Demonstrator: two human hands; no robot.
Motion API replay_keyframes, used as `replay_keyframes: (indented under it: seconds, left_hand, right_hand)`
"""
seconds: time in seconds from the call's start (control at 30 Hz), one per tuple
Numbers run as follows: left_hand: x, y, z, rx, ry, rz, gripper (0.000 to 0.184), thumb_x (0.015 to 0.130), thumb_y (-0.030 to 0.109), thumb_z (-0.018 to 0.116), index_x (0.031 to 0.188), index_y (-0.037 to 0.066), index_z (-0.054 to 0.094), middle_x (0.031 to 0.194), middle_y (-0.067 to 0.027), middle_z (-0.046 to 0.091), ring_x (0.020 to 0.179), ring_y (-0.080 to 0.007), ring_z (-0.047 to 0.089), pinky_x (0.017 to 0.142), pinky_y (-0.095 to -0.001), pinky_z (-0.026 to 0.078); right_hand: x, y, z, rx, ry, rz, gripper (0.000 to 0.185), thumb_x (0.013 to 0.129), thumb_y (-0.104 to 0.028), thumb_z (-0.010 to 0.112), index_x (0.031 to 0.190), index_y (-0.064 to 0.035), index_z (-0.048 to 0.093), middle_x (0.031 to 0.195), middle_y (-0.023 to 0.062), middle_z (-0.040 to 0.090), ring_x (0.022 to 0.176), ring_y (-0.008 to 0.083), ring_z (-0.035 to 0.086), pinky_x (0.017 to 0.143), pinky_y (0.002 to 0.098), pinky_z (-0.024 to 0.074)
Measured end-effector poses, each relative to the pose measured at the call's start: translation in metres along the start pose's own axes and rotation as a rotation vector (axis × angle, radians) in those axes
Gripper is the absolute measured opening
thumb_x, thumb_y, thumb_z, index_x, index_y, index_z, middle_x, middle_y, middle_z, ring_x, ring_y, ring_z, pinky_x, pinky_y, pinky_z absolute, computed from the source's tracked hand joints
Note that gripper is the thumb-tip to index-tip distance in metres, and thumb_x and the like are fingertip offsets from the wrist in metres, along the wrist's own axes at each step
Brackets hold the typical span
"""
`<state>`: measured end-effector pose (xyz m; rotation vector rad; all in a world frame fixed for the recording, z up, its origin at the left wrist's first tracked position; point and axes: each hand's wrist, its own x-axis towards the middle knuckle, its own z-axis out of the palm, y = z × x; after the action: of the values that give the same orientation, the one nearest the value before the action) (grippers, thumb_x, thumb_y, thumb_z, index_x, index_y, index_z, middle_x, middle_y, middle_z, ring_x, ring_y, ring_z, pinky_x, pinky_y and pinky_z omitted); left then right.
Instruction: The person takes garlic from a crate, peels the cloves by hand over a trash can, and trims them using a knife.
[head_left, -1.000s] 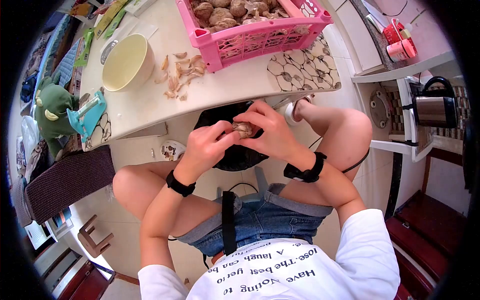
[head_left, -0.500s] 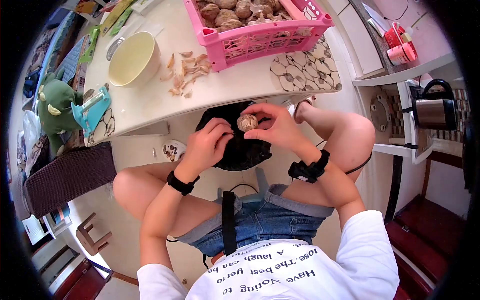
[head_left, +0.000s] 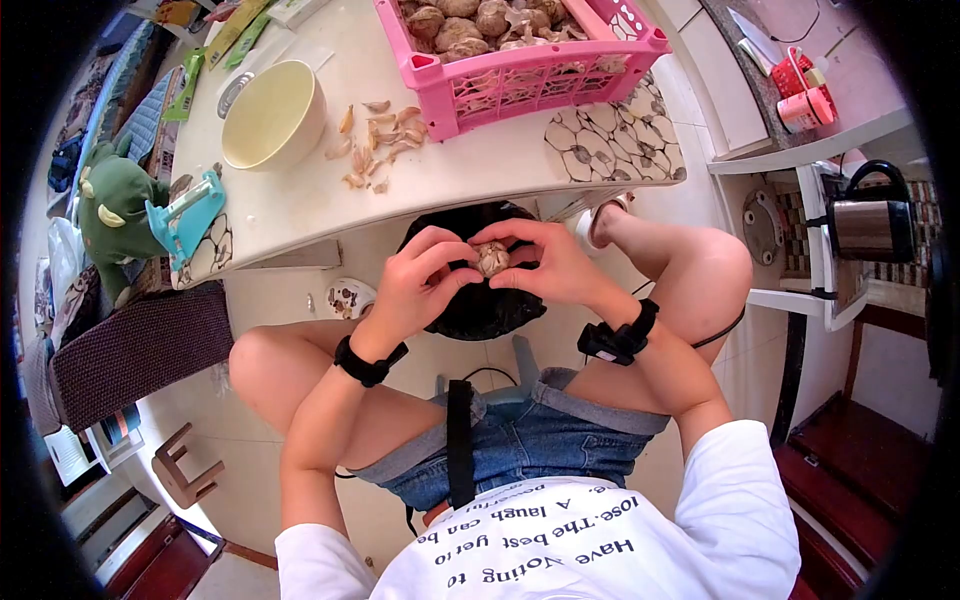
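A garlic bulb with papery skin is gripped between the fingers and thumb of my right hand. My left hand has its fingertips pinched at the bulb's left side, touching it. Below both hands is a black plastic bag, opened out. On the table above lie several loose garlic cloves, beside a pale yellow bowl. A pink basket full of garlic bulbs stands at the table's front.
The table edge runs just beyond my hands. A green plush toy and a turquoise plastic piece are at the left. To the right, a kettle sits on a shelf. My knees flank the bag.
My left hand has moved right and now touches the garlic bulb, where before it was apart from it. My right hand still holds the bulb, slightly lower.
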<state>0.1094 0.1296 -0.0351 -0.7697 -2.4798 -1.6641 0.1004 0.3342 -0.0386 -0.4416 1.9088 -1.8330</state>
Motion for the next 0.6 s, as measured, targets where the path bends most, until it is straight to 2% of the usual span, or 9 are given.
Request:
replay_keyframes:
  seconds: [0.17, 0.23, 0.33, 0.47, 0.53, 0.6]
  left_hand:
    - [0.001, -0.003, -0.002, 0.044, -0.054, 0.069, 0.019, 0.07, 0.004, 0.073, 0.086, 0.006, 0.062, 0.083, -0.0062, 0.057, 0.063, -0.0193, 0.056, 0.055, -0.0288, 0.046]
    - [0.002, -0.002, -0.002, 0.028, -0.111, 0.059, 0.019, 0.069, 0.005, 0.072, 0.084, 0.006, 0.061, 0.081, -0.0067, 0.056, 0.065, -0.0215, 0.056, 0.057, -0.0302, 0.047]
    - [0.002, 0.0, -0.002, 0.06, -0.166, 0.056, 0.017, 0.069, 0.003, 0.071, 0.081, 0.005, 0.06, 0.079, -0.0069, 0.056, 0.065, -0.0217, 0.056, 0.057, -0.0299, 0.047]
    - [0.0, 0.0, -0.001, -0.033, -0.145, -0.03, 0.017, 0.069, 0.001, 0.071, 0.08, 0.004, 0.058, 0.078, -0.0067, 0.054, 0.064, -0.0212, 0.056, 0.057, -0.0293, 0.047]
    - [-0.001, -0.001, -0.001, -0.079, -0.118, -0.098, 0.018, 0.069, 0.001, 0.071, 0.08, 0.003, 0.057, 0.077, -0.0062, 0.054, 0.063, -0.0202, 0.055, 0.056, -0.0287, 0.046]
    - [-0.002, -0.004, -0.002, -0.073, -0.12, -0.084, 0.019, 0.068, 0.001, 0.072, 0.08, 0.003, 0.057, 0.077, -0.0059, 0.054, 0.063, -0.0196, 0.055, 0.056, -0.0285, 0.046]
  right_hand:
    - [0.0, 0.004, -0.001, 0.023, -0.042, 0.013, 0.043, 0.073, 0.004, 0.068, 0.114, -0.0006, 0.057, 0.106, 0.0066, 0.059, 0.095, 0.0124, 0.058, 0.083, 0.028, 0.0508]
    - [0.0, 0.008, -0.001, 0.016, -0.045, -0.012, 0.041, 0.071, -0.001, 0.07, 0.11, -0.001, 0.059, 0.102, 0.0081, 0.062, 0.09, 0.0125, 0.059, 0.077, 0.0274, 0.0519]
    - [0.0, 0.008, -0.003, -0.015, -0.112, 0.01, 0.041, 0.074, 0.003, 0.068, 0.114, 0.0, 0.056, 0.104, 0.0072, 0.059, 0.094, 0.0131, 0.057, 0.083, 0.0287, 0.051]
    - [0.001, 0.008, -0.001, -0.015, -0.106, 0.029, 0.042, 0.074, 0.002, 0.068, 0.114, -0.0002, 0.056, 0.104, 0.0073, 0.059, 0.094, 0.0131, 0.057, 0.083, 0.0293, 0.051]
    - [0.002, 0.008, -0.001, 0.004, -0.054, -0.01, 0.04, 0.071, -0.002, 0.071, 0.11, -0.0032, 0.06, 0.099, 0.0063, 0.063, 0.089, 0.0118, 0.058, 0.076, 0.027, 0.052]
    - [0.002, 0.011, -0.001, 0.015, -0.059, -0.011, 0.04, 0.071, -0.003, 0.071, 0.11, -0.0032, 0.06, 0.099, 0.0063, 0.063, 0.089, 0.0114, 0.058, 0.075, 0.0268, 0.0518]
